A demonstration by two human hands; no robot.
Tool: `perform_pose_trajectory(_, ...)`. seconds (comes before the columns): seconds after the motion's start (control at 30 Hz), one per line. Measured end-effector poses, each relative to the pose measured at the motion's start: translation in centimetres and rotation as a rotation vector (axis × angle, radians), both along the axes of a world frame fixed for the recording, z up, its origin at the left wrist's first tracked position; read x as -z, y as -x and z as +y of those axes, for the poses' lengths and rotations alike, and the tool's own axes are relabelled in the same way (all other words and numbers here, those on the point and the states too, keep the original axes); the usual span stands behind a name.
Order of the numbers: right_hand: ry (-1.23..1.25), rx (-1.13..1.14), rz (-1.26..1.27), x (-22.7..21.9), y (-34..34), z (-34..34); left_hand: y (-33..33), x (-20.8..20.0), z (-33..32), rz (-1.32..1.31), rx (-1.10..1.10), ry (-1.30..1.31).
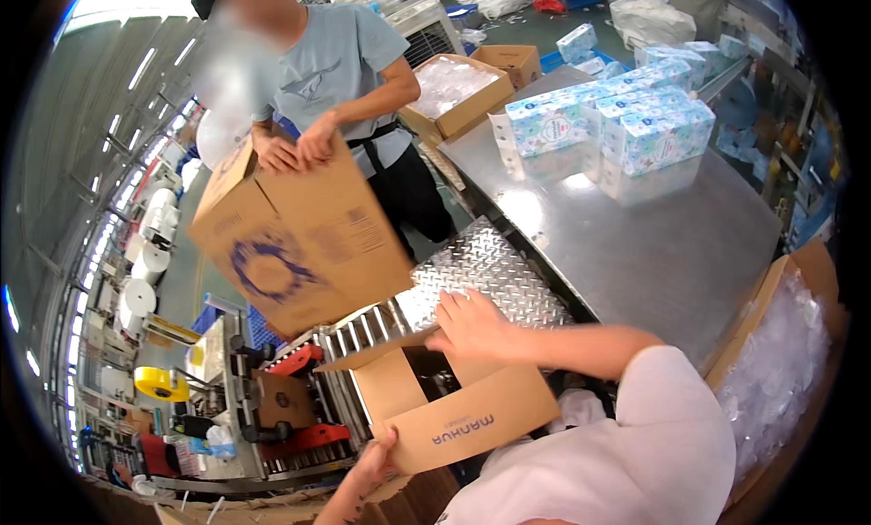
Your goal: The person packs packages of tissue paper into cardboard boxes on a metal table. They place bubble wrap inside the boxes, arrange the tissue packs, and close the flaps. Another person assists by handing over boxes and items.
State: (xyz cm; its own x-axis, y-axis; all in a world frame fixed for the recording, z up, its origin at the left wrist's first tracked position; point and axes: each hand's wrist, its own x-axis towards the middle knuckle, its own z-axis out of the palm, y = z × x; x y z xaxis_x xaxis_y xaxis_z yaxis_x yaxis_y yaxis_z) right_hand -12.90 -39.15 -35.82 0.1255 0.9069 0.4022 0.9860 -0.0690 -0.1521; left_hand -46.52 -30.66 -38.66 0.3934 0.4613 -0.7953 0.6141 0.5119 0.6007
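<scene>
In the head view, the person's right hand (472, 325) is resting flat, fingers spread, on the top edge of a small open carton (454, 407), pressing beside its raised brown flap (376, 353). The left hand (376, 452) is gripping the near lower corner of the same carton, fingers curled around the cardboard edge. The carton is sitting tilted at the near end of a roller conveyor (363, 330), just left of a diamond-plate metal ramp (485, 271).

Farther along on the left, a co-worker in a grey shirt (340, 62) is holding a large closed cardboard box (295, 239) with a blue ring printed on its side; both of that person's hands (295, 148) are pressing on the box's top edge. A red-and-black taping machine (290, 398) is standing under the conveyor, with a yellow tape roll (161, 382) to its left.

On the right, a steel table (653, 253) is carrying stacked blue-and-white tissue packs (626, 126) at its far end. Open cartons lined with clear plastic are sitting at the far side (458, 94) and at the near right (780, 362). White paper rolls (150, 262) are standing along the far left.
</scene>
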Motion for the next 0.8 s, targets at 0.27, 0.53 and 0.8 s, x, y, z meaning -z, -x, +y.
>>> perform_pose_trajectory(0.27,0.295,0.405,0.703,9.4,-11.6,-16.0,-9.7,-4.7,-4.6,-1.021,0.159,0.111)
perform_pose_trajectory(0.53,-0.005,0.632,0.922,18.3,-9.4,-15.0,7.1,24.7,7.3,-0.049,-0.067,0.105)
perform_pose_trajectory(0.8,-0.383,0.397,1.994,25.6,-4.2,-8.0,5.4,-0.4,11.6,-0.433,-0.044,-0.682)
